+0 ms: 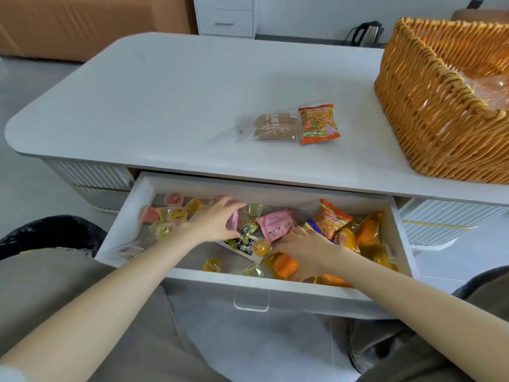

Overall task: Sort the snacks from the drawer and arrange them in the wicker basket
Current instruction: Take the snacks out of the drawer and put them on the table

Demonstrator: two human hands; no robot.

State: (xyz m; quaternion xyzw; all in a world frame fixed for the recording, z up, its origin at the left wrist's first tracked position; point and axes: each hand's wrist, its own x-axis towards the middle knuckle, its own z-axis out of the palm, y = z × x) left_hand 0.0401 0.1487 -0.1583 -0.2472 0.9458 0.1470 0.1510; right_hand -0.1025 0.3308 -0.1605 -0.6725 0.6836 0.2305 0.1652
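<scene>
Presently, one white drawer [248, 288], pulled open from under a white table [165, 106], with a clear handle [251, 300] on its front wall; all items below are placed relative to this drawer. Inside the drawer, left back corner: a cluster of jelly cups [170, 216], pink and yellow. Inside, centre: a large pink packet [275, 224], with a black-and-white packet [243, 245] lying in front of it. Inside, near the front wall: a single yellow jelly cup [211, 264]. Inside, right of centre: an orange stick-snack bag [332, 217], propped toward the back wall. Inside, right end: several clear-wrapped orange cakes [369, 232]. Left hand [217, 224]: reached into the drawer's middle, thumb and fingers closed round a small pink sachet [234, 220]. Right hand [305, 252]: also inside the drawer, right of centre, fingers curled round a clear-wrapped orange cake packet [286, 264] near the front wall. Beyond the drawer, on the tabletop above it: a clear biscuit packet [271, 128] with brown contents, and a second stick-snack bag [319, 124] touching its right edge. Beyond the drawer's right end, also on the tabletop: the wicker basket [440, 119], upright, with crinkled clear wrapping [495, 89] showing inside. Far beyond the drawer, past the table: a kettle [367, 33], a white cabinet [225, 15] and an orange sofa [82, 20].
</scene>
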